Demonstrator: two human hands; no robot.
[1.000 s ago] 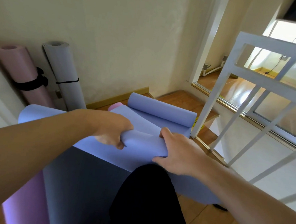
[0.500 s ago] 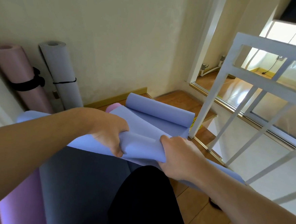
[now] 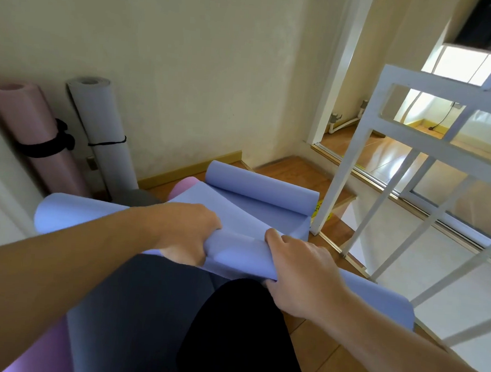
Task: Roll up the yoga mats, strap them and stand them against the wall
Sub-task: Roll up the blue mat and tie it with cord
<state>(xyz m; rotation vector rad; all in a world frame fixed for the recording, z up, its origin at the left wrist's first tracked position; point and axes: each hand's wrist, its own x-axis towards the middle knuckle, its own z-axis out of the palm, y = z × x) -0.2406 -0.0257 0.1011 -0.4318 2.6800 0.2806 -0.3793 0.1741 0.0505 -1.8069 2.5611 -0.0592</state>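
Note:
A blue-violet yoga mat [image 3: 237, 202] lies in front of me, its far end curled into a roll near the wall. My left hand [image 3: 187, 231] and my right hand [image 3: 299, 268] both grip its near end, which is bunched into a loose roll between them. Under it lie a dark grey mat [image 3: 131, 308] and a purple mat [image 3: 38, 354]. A rolled pink mat [image 3: 36, 130] with a black strap and a rolled grey mat [image 3: 103, 129] with a thin black strap lean upright against the wall at the left.
A white metal railing [image 3: 397, 155] stands close on the right, with a doorway behind it. My black-clad knee [image 3: 242, 336] fills the bottom centre. Wooden floor [image 3: 291, 171] runs to the cream wall [image 3: 188, 65] and its baseboard.
Both hands have kept their grip on the near end of the blue-violet mat and turned it a little; the roll between them looks tighter. The view has shifted slightly.

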